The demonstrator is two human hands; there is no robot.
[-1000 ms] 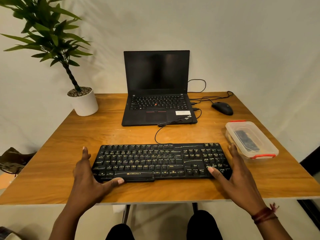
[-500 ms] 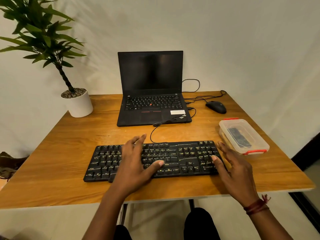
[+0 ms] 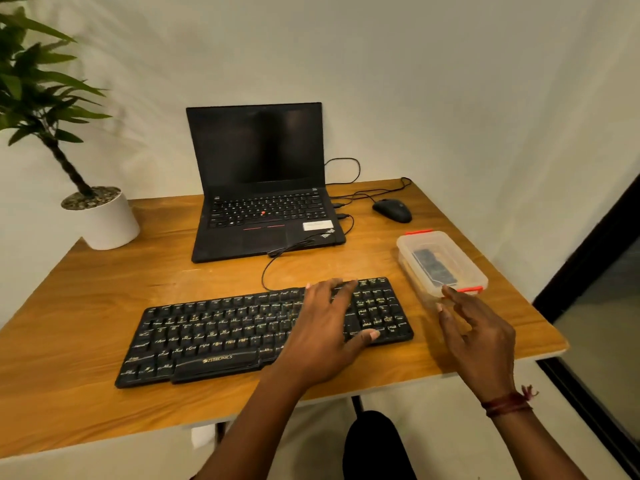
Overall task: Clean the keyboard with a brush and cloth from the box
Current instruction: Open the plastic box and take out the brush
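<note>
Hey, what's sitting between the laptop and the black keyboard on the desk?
Only the keyboard's black cable, looping over bare wood between the laptop and the keyboard, in the head view.

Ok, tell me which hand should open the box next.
The right hand. Its fingertips already reach the near end of the box by the red clip, with nothing in between. The left hand lies spread over the right part of the keyboard, farther from the box.
</note>
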